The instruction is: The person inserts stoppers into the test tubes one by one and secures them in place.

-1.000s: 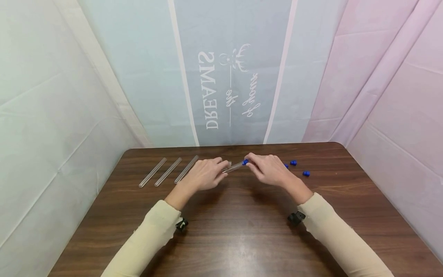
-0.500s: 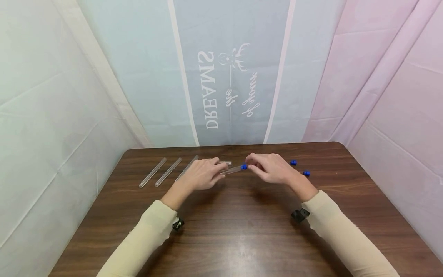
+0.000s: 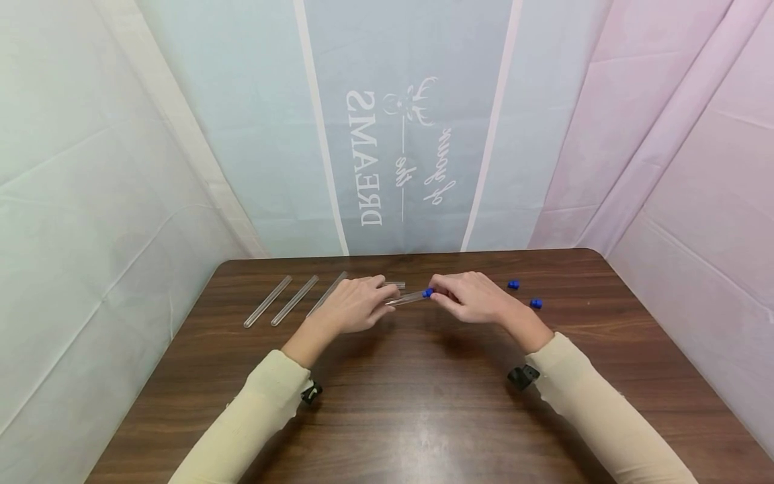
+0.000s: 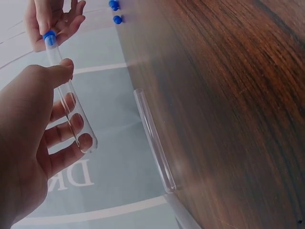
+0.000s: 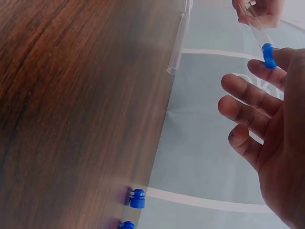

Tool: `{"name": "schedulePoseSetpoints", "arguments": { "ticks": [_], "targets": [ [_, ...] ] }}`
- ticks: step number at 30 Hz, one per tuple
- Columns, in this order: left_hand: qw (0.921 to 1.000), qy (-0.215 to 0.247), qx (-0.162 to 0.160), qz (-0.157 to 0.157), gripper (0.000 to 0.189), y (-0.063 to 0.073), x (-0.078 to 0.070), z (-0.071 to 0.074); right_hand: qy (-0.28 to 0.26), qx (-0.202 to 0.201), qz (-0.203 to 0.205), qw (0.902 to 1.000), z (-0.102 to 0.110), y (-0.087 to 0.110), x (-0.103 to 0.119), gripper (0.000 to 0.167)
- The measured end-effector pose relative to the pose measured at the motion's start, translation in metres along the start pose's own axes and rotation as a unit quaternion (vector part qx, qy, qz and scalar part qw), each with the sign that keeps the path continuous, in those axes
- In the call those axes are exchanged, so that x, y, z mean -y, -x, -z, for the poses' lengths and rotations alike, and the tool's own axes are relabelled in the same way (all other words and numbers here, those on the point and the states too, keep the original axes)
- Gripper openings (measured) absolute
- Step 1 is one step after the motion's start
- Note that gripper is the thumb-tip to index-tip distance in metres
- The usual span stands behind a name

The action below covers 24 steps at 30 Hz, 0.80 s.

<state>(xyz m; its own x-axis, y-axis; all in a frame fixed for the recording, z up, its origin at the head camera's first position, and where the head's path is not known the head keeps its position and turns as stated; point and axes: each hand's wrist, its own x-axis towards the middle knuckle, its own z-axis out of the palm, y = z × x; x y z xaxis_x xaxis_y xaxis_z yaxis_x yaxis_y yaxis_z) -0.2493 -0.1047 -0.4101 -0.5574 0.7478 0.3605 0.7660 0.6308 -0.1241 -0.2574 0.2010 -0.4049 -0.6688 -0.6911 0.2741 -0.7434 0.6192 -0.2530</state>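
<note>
My left hand [image 3: 357,304] holds a clear test tube [image 4: 75,109] between thumb and fingers, its rounded end by the fingertips. A blue stopper [image 4: 49,36] sits in the tube's mouth, which points toward the right hand. With thumb and index finger my right hand [image 3: 473,297] pinches that stopper, as the right wrist view shows; its other fingers are spread loosely. Just behind the left hand another test tube [image 4: 155,138] lies on the table, partly covered by that hand in the head view.
Left of the hands lie more clear tubes: an outer tube [image 3: 267,301], a middle tube [image 3: 293,301] and an inner tube [image 3: 326,294] partly behind the left hand. Right of the right hand are two loose blue stoppers, a rear stopper [image 3: 513,284] and a nearer stopper [image 3: 535,303]. A brown wooden table [image 3: 411,403] carries everything.
The stoppered end of the tube has lowered slightly. The right hand's fingers loosened from the stopper half a second ago and now pinch it again. The left hand stays nearly still.
</note>
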Motion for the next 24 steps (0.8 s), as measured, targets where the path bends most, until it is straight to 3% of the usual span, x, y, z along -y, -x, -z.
{"name": "schedulePoseSetpoints", "arguments": {
  "ticks": [5, 24],
  "targets": [
    [0.9999, -0.011, -0.008, -0.006, 0.017, 0.0, -0.001, -0.002, -0.002, 0.019, 0.001, 0.9998, 0.0, -0.001, 0.001, 0.022],
    [0.9987, -0.05, -0.005, 0.001, 0.021, -0.003, -0.011, 0.003, -0.039, 0.057, -0.012, 0.9975, -0.005, 0.002, 0.005, 0.021]
  ]
}}
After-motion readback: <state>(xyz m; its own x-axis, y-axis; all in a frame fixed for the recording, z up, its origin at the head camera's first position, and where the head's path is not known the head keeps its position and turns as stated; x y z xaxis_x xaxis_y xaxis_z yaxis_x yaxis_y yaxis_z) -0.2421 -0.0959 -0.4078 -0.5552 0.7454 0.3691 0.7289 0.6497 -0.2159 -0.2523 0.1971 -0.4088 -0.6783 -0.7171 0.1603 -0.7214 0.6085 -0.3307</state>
